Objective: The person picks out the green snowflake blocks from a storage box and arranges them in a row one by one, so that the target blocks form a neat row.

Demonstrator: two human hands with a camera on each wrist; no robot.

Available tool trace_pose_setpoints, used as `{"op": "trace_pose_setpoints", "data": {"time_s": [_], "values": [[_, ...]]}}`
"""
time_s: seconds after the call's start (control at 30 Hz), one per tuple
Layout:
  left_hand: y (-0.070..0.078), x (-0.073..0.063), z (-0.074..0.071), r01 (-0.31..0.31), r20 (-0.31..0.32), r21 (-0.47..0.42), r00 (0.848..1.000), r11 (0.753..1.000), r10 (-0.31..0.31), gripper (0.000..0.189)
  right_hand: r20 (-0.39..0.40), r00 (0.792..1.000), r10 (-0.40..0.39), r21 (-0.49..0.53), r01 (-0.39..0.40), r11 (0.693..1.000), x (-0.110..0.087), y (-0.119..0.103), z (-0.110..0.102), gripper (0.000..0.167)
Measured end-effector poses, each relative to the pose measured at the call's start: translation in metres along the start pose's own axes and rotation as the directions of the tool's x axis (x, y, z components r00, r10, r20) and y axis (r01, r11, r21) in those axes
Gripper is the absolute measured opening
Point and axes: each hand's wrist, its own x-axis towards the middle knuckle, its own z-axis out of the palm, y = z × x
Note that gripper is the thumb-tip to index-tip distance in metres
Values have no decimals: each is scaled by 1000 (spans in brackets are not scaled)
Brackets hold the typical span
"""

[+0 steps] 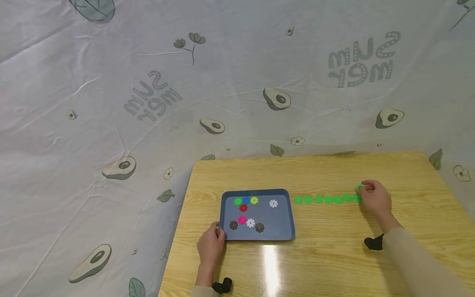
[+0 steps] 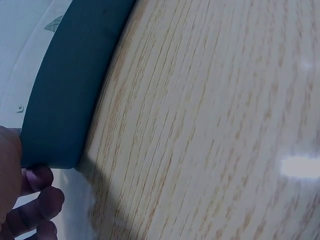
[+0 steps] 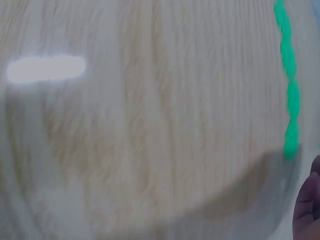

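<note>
My left hand grips the grey-blue tray at its near left corner, the fingers at the rim. In the left wrist view the fingertips show at the end of the tray's dark side wall. In the tray lie several flower-shaped notched discs, among them a pink disc, a red disc and a yellow disc. My right hand pinches a green disc just above the right end of a row of green discs.
The row of green discs runs rightward from beside the tray across the wooden table. A pale printed cloth hangs behind and to the left of the table. Small black devices sit at both wrists.
</note>
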Motion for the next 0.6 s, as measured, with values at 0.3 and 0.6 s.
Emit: {"op": "trace_pose_setpoints", "data": {"time_s": [0.3,0.6], "values": [[-1,0,1,14,10,-1,1000,1000,-14,23,0,995,100,-43,-100,994,-10,26,-14,47],[0,1,1,20,17,-4,1000,1000,-20,23,53,997,56,-129,-49,990,-8,29,-14,42]]}}
